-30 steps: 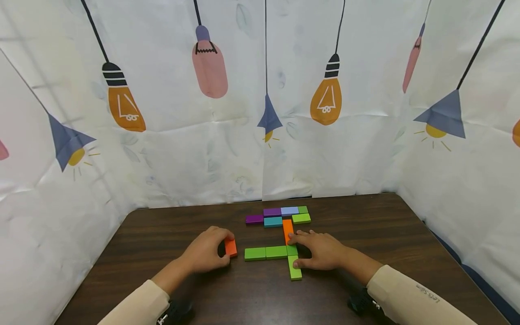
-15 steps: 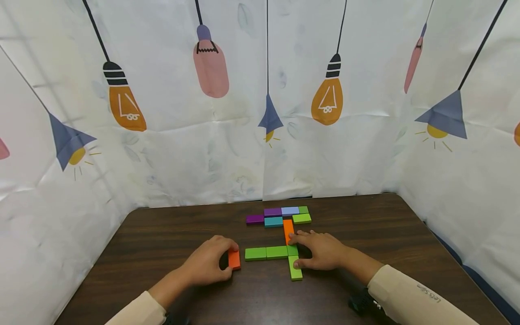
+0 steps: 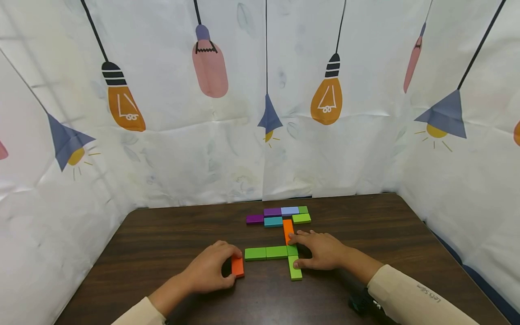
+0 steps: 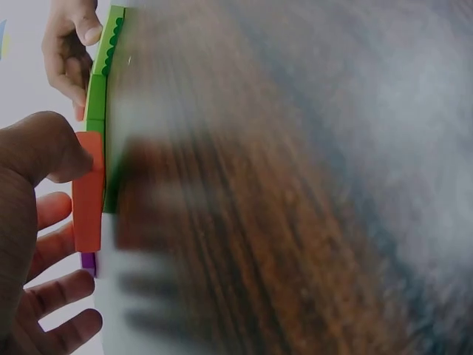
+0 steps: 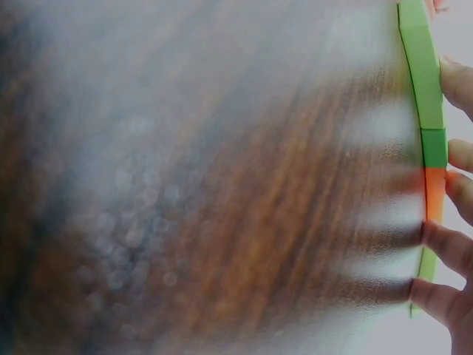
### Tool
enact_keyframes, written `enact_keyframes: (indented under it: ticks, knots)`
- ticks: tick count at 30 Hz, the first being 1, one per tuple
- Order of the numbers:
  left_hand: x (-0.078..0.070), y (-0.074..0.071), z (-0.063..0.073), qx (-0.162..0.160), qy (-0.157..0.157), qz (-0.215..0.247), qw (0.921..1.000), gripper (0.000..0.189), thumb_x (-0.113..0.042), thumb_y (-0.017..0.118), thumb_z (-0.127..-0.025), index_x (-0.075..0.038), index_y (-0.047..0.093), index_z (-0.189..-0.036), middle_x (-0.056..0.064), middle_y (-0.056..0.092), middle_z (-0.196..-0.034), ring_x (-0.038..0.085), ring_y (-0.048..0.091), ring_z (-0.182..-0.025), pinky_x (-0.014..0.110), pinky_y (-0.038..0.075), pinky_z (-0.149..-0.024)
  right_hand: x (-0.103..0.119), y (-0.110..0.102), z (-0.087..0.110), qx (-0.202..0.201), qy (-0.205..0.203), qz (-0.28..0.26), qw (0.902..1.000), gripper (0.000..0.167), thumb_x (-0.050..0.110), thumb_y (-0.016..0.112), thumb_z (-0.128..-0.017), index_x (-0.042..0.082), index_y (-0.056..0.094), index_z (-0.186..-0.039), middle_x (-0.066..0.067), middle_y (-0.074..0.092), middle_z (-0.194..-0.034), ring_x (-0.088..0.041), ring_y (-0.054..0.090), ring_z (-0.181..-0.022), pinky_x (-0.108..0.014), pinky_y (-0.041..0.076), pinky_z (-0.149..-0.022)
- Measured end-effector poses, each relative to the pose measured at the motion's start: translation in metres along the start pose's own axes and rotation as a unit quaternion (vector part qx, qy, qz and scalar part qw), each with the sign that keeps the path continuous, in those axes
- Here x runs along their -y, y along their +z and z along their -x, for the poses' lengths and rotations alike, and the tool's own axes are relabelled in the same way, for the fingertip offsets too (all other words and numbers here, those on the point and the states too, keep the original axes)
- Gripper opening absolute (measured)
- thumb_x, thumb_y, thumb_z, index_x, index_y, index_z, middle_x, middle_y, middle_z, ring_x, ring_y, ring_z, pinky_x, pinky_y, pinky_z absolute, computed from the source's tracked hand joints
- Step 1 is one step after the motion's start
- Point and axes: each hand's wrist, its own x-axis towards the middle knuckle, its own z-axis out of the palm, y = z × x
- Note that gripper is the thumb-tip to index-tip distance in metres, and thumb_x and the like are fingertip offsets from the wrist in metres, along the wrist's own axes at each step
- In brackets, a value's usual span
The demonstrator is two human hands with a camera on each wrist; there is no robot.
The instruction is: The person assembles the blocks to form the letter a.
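My left hand [image 3: 209, 270] pinches a red-orange block [image 3: 238, 267] between thumb and fingers, low over the table, just left of and nearer than the left end of a green row. In the left wrist view the thumb lies on this block [image 4: 89, 196]. Two green blocks [image 3: 266, 253] form that row, meeting a small green square [image 3: 292, 250]. An orange block [image 3: 288, 229] runs back from the square and a light green block [image 3: 294, 271] runs forward. My right hand [image 3: 325, 252] touches the orange block with its fingers and the light green one with its thumb.
Behind the orange block lie two purple blocks [image 3: 255, 219], a teal block [image 3: 273, 222], a light blue block [image 3: 290, 211] and two green blocks [image 3: 301, 218]. The brown table [image 3: 170, 225] ends at a white patterned curtain [image 3: 183, 158].
My left hand has brought the red-orange block nearer to me and slightly to the right, closer to the green row's left end. The right hand stays in place.
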Motion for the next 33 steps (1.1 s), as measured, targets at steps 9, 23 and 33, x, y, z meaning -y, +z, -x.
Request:
enact_keyframes:
  ticks: [9, 23, 33]
  knots:
    - [-0.0011, 0.0042, 0.0006, 0.006, 0.006, 0.007, 0.9999, 0.040, -0.031, 0.079, -0.085, -0.020, 0.067, -0.122, -0.012, 0.063, -0.119, 0.014, 0.055, -0.113, 0.043, 0.052, -0.092, -0.0007, 0.0010, 0.0001, 0.000, -0.004, -0.002, 1.0000, 0.065, 0.070, 0.057, -0.093, 0.033, 0.054, -0.145, -0.002, 0.045, -0.157, -0.052, 0.048, -0.133, -0.071, 0.039, -0.101]
    - [-0.0016, 0.0072, 0.0000, 0.010, 0.017, 0.003, 0.9998, 0.039, -0.031, 0.079, -0.087, -0.019, 0.068, -0.122, -0.011, 0.063, -0.122, 0.015, 0.055, -0.115, 0.044, 0.051, -0.094, -0.0023, 0.0020, -0.0003, -0.001, -0.002, 0.003, 1.0000, 0.066, 0.073, 0.056, -0.092, 0.033, 0.053, -0.146, -0.004, 0.045, -0.157, -0.052, 0.049, -0.132, -0.070, 0.041, -0.101]
    - [0.0003, 0.0032, -0.0016, 0.006, 0.010, 0.005, 0.9999, 0.042, -0.035, 0.079, -0.087, -0.021, 0.067, -0.124, -0.011, 0.061, -0.127, 0.015, 0.054, -0.120, 0.048, 0.049, -0.098, -0.0019, 0.0014, -0.0010, 0.002, -0.004, 0.009, 1.0000, 0.066, 0.072, 0.055, -0.093, 0.033, 0.053, -0.146, -0.002, 0.045, -0.158, -0.051, 0.049, -0.132, -0.067, 0.042, -0.101]
